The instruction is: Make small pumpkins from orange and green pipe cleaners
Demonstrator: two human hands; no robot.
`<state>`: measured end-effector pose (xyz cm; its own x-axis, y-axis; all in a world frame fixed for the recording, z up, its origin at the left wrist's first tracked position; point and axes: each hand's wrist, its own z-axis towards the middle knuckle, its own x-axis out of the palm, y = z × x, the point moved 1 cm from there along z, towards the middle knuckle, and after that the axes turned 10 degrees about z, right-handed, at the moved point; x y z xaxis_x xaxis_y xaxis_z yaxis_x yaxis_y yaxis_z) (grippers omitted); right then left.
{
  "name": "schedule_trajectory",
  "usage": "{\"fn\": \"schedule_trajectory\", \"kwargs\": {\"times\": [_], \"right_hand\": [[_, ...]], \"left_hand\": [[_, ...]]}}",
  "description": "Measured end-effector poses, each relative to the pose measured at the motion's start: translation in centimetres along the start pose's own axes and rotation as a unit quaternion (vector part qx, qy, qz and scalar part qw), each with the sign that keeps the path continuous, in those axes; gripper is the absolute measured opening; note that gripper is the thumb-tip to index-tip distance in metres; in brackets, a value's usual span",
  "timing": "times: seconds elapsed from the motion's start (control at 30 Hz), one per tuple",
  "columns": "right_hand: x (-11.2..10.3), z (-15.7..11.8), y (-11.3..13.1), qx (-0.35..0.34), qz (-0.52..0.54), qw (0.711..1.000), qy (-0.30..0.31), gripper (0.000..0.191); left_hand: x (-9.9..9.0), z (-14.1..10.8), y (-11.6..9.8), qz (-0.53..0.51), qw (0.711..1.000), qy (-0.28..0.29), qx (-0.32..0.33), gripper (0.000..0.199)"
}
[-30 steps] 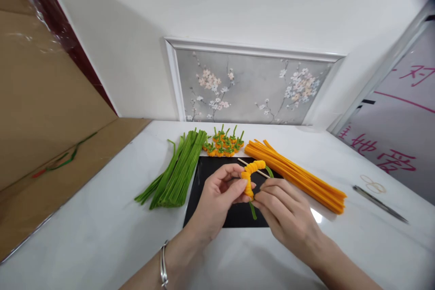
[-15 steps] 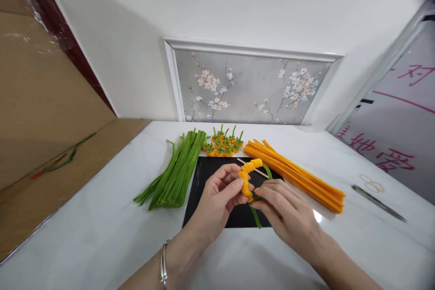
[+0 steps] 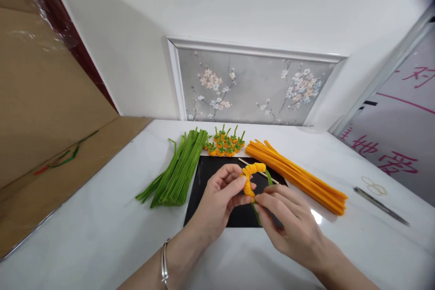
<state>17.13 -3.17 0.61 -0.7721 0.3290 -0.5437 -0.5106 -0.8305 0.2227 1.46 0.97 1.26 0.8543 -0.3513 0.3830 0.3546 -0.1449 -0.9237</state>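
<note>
Orange coil (image 3: 254, 167) is bent into an open arc above the black mat (image 3: 208, 186), its two ends apart, so the curve looks unclosed. The left hand (image 3: 217, 199) holds its side between thumb and fingers. The right hand (image 3: 292, 217) is narrow at the lower end, seemingly pinching the green stem (image 3: 256, 215) where it comes out; the fingers partly hide that grip. More green shows at the upper end, near the stick (image 3: 244, 161).

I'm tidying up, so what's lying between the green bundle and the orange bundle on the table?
In the head view, small orange-and-green pieces stand between the green bundle and the orange bundle, behind the black mat.
</note>
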Motion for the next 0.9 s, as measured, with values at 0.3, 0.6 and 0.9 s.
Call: {"fn": "schedule_trajectory", "kwargs": {"times": [0.3, 0.6, 0.9], "right_hand": [[0.4, -0.4, -0.3, 0.009, -0.007, 0.999, -0.034, 0.028], [0.5, -0.8, -0.7, -0.008, -0.019, 0.999, -0.043, 0.037], [1.0, -1.0, -0.1, -0.004, -0.046, 0.998, -0.040, 0.040]], "left_hand": [[0.5, -0.2, 0.5, -0.031, 0.999, 0.010, -0.008, 0.016], [0.4, 0.2, 0.5, -0.077, 0.996, -0.051, -0.017, 0.020], [0.9, -0.1, 0.8, -0.011, 1.000, -0.012, -0.005, 0.022]]}}
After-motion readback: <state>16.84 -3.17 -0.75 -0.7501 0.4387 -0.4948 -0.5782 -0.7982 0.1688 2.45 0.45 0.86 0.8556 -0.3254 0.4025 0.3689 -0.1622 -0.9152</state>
